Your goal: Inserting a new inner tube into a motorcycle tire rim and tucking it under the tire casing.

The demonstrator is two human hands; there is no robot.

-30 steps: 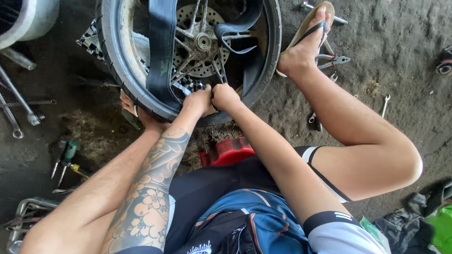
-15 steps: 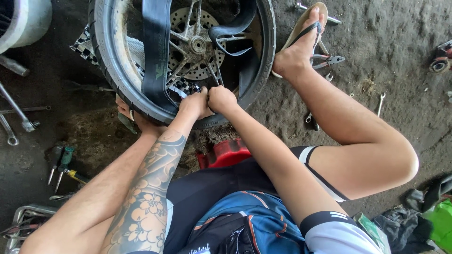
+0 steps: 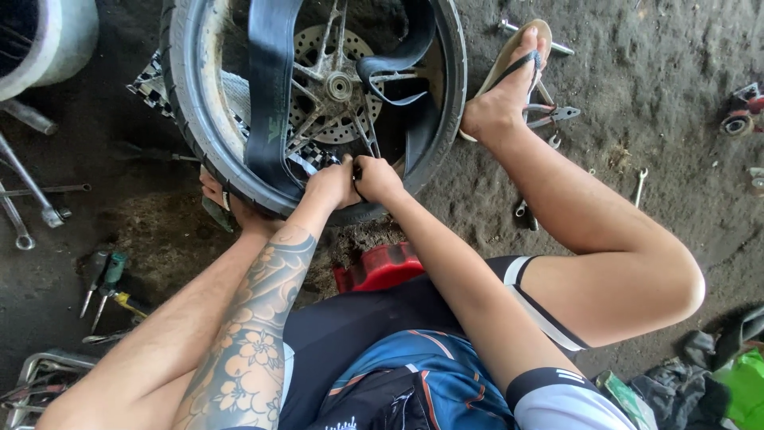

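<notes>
While the person sits low on a red stool (image 3: 380, 267), the floor (image 3: 652, 199) around is dark, rough concrete with dirt and oil stains, like a workshop. The landmark is the motorcycle wheel (image 3: 318, 103), which lies flat on this floor in front of the knees. At its near rim, the left hand (image 3: 333, 181) and the right hand (image 3: 376, 178) meet, touching each other; the grip of both is closed on the black inner tube (image 3: 270, 95) at the rim edge, though what the fingertips pinch is hidden. The tube hangs loose across the spokes. Left of the wheel lie screwdrivers (image 3: 103, 279) and long wrenches (image 3: 32, 199). Right of the wheel, a foot in a sandal (image 3: 509, 72) rests just beside the tyre, with pliers (image 3: 553, 115) near it. Compared with half a second ago, the hands stay at the same place on the rim; the view only shifted slightly.
</notes>
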